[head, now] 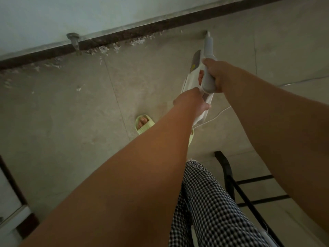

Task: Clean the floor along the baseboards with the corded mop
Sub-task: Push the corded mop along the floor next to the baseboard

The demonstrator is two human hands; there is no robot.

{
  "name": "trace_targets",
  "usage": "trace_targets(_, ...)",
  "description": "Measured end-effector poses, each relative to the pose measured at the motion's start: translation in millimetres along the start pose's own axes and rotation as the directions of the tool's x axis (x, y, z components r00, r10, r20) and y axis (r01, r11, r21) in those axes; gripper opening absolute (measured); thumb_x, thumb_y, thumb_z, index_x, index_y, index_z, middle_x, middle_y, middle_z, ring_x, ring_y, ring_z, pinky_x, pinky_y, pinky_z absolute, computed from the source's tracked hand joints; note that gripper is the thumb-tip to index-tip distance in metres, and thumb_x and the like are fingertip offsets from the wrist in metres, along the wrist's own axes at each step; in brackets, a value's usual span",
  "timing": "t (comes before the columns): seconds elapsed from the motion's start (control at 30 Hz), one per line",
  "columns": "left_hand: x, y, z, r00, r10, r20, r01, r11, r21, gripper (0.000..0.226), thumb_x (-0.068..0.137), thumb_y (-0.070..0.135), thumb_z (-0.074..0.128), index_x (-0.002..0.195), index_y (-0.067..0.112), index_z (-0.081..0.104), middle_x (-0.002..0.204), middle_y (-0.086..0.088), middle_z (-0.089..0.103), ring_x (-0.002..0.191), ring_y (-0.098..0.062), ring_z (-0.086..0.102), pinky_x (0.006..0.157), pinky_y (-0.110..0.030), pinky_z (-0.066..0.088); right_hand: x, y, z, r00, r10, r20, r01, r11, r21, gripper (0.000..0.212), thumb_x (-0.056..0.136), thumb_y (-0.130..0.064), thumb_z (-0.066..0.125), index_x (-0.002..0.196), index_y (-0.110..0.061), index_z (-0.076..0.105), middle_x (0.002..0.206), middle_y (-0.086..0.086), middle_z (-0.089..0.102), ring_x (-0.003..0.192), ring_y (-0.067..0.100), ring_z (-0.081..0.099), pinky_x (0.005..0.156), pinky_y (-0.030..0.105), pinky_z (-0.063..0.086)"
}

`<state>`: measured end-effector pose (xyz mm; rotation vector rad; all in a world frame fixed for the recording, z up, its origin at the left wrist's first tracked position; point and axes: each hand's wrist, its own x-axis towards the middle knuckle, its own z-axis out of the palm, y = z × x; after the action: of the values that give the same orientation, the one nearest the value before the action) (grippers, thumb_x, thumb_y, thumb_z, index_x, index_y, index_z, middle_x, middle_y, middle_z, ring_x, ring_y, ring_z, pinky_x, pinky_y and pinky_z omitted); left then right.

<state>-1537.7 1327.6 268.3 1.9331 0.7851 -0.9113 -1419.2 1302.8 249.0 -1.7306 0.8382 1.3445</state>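
White and grey, the corded mop (199, 75) stands over the concrete floor (71, 107), its far end near the dark baseboard (124, 33). Right hand (218, 73) grips the grey handle; left hand (191, 102) grips the white body below. Its white cord (216, 115) trails beside a green slipper (142, 123).

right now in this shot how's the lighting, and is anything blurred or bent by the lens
Head view: dim, flat indoor light with no glare and only faint shadows on the floor. The wide lens bends the dark baseboard into a slanted curve. The forearms loom large and soft near the camera. The left hand and right hand on the mop look slightly smeared; its lower end is hidden.
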Motion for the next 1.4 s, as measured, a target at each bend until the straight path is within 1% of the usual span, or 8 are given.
trace_targets(0.13, -10, 1, 8, 0.999, -0.018, 0.042, 0.017, 1.0, 0.011, 0.05, 0.088, 0.045, 0.063, 0.122, 0.012, 0.051, 0.097, 0.0, 0.056, 0.101, -0.025, 0.061, 0.094, -0.044, 0.047, -3, 12, -3, 1.0, 0.016, 0.025, -0.016, 0.999, -0.028, 0.028, 0.094, -0.035, 0.059, 0.085, -0.01, 0.05, 0.061, 0.001, 0.052, 0.048, 0.01, 0.05, 0.05, 0.024, 0.047)
trace_targets(0.33, -26, -9, 22, 0.998, -0.07, 0.007, 0.07, 0.996, -0.047, 0.05, 0.088, 0.044, 0.064, 0.125, 0.012, 0.05, 0.115, -0.006, 0.064, 0.104, -0.026, 0.061, 0.09, -0.042, 0.048, -14, 30, 8, 0.998, 0.028, 0.057, -0.023, 0.996, -0.09, 0.031, 0.097, -0.034, 0.054, 0.078, -0.01, 0.048, 0.063, 0.002, 0.049, 0.051, 0.013, 0.048, 0.048, 0.024, 0.046)
trace_targets(0.53, -14, 9, 15, 1.0, -0.028, -0.011, 0.028, 0.999, 0.046, 0.05, 0.089, 0.043, 0.062, 0.125, 0.011, 0.05, 0.114, -0.007, 0.063, 0.105, -0.026, 0.061, 0.091, -0.041, 0.048, -10, 17, -10, 1.0, -0.015, 0.026, 0.014, 1.0, 0.014, 0.027, 0.096, -0.032, 0.056, 0.082, -0.01, 0.049, 0.062, 0.002, 0.051, 0.05, 0.01, 0.049, 0.041, 0.018, 0.046)
trace_targets(0.7, -6, 12, 11, 1.0, -0.031, -0.006, 0.031, 0.998, 0.047, 0.051, 0.088, 0.043, 0.062, 0.127, 0.012, 0.05, 0.118, -0.006, 0.062, 0.108, -0.026, 0.06, 0.093, -0.04, 0.047, -5, 7, -12, 1.0, 0.002, 0.014, -0.002, 1.0, 0.026, 0.024, 0.097, -0.03, 0.054, 0.083, -0.012, 0.048, 0.062, 0.001, 0.051, 0.049, 0.009, 0.049, 0.044, 0.021, 0.047)
trace_targets(0.97, -18, -12, 10, 0.993, -0.106, -0.05, 0.105, 0.994, -0.004, 0.05, 0.089, 0.041, 0.063, 0.126, 0.011, 0.05, 0.119, -0.007, 0.062, 0.109, -0.028, 0.06, 0.089, -0.038, 0.047, -7, 19, 17, 0.996, 0.042, 0.08, -0.038, 0.998, -0.055, 0.024, 0.095, -0.032, 0.056, 0.084, -0.011, 0.05, 0.06, 0.001, 0.051, 0.049, 0.011, 0.049, 0.049, 0.025, 0.047)
trace_targets(1.13, -40, -28, 18, 0.989, -0.139, -0.047, 0.137, 0.989, -0.053, 0.05, 0.088, 0.041, 0.065, 0.124, 0.009, 0.052, 0.118, -0.008, 0.064, 0.107, -0.028, 0.061, 0.085, -0.036, 0.047, -20, 38, 34, 0.992, 0.062, 0.111, -0.045, 0.988, -0.147, 0.029, 0.095, -0.033, 0.056, 0.077, -0.012, 0.048, 0.059, 0.002, 0.05, 0.047, 0.013, 0.047, 0.041, 0.017, 0.044)
trace_targets(1.3, -51, -39, 18, 0.988, -0.148, -0.046, 0.147, 0.989, -0.032, 0.052, 0.088, 0.042, 0.064, 0.126, 0.009, 0.05, 0.121, -0.009, 0.063, 0.109, -0.029, 0.061, 0.087, -0.037, 0.047, -26, 49, 43, 0.989, 0.083, 0.122, -0.07, 0.992, -0.105, 0.029, 0.095, -0.031, 0.056, 0.077, -0.01, 0.047, 0.061, 0.003, 0.049, 0.048, 0.014, 0.046, 0.036, 0.015, 0.044)
trace_targets(1.4, -48, -40, 14, 0.991, -0.124, -0.045, 0.124, 0.992, -0.009, 0.052, 0.088, 0.042, 0.064, 0.125, 0.008, 0.051, 0.12, -0.01, 0.063, 0.108, -0.029, 0.061, 0.086, -0.036, 0.047, -24, 48, 46, 0.994, 0.057, 0.096, -0.049, 0.995, -0.084, 0.029, 0.096, -0.032, 0.055, 0.079, -0.01, 0.048, 0.061, 0.003, 0.05, 0.049, 0.014, 0.046, 0.04, 0.017, 0.044)
